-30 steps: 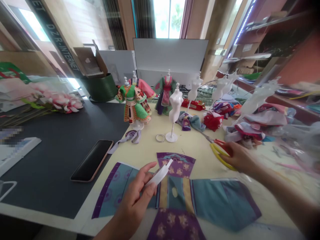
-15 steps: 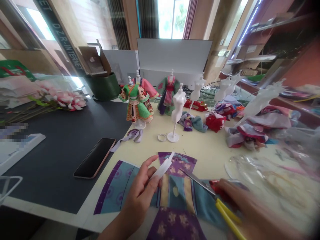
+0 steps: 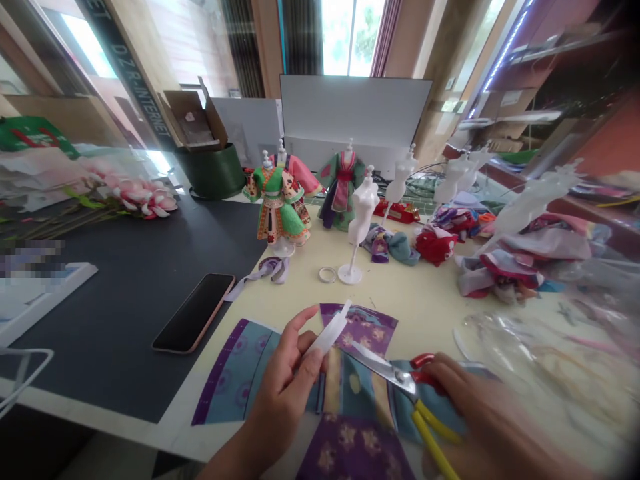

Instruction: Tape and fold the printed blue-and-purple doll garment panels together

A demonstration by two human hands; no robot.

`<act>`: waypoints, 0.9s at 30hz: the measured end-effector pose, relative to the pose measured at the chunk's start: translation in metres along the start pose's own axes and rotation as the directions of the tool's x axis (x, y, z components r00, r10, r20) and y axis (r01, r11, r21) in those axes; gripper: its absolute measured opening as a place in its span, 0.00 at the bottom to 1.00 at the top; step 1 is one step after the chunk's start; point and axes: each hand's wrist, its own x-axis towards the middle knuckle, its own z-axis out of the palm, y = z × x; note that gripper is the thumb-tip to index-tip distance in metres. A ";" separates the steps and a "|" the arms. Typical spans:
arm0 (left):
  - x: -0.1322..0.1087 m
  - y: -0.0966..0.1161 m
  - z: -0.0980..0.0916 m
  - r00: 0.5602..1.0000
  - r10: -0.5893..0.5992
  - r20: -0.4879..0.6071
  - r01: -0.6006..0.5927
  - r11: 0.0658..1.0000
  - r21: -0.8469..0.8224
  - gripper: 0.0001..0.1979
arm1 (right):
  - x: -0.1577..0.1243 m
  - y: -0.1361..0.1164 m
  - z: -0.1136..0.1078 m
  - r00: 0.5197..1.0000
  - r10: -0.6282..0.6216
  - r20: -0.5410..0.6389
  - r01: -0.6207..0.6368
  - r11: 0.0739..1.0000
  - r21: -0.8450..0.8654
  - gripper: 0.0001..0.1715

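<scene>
My left hand pinches a narrow white strip between thumb and fingers; it looks folded or doubled, with a thinner end pointing up. My right hand grips scissors with one red and one yellow handle. Their blades are parted and point left, the tips just below and right of the strip, apart from it. Beneath both hands lies a doll-size garment piece of teal and purple printed fabric, spread flat. Part of it is hidden by my hands.
Beyond the fabric stand a bare white mannequin and a roll of tape. Dressed mannequins stand farther back. A phone lies left on the dark mat. Clear plastic bags and fabric heaps are at right.
The scissors have opened and their tips have shifted left, closer to the strip. My left hand keeps its pinch on the strip. The whole view has shifted slightly.
</scene>
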 end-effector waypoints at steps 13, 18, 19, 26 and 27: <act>0.002 -0.010 -0.004 0.994 -0.051 0.097 0.045 0.997 0.062 0.26 | -0.001 -0.001 0.000 0.999 0.001 0.034 -0.002 1.000 0.018 0.25; 0.001 -0.013 -0.004 0.993 -0.057 0.103 0.050 0.996 0.070 0.25 | 0.000 -0.004 0.000 1.000 -0.020 0.005 0.020 1.000 -0.007 0.25; 0.001 -0.012 -0.003 0.993 -0.054 0.102 0.047 0.996 0.073 0.25 | 0.000 -0.004 0.001 1.000 -0.030 -0.002 0.030 0.999 -0.009 0.25; 0.001 -0.010 -0.001 0.994 -0.050 0.098 0.042 0.996 0.079 0.24 | -0.002 0.001 0.007 0.992 -0.098 -0.080 0.091 0.993 -0.077 0.25; 0.001 -0.010 0.000 0.994 -0.053 0.098 0.046 0.996 0.078 0.24 | -0.002 0.001 0.008 0.990 -0.104 -0.099 0.095 0.991 -0.089 0.25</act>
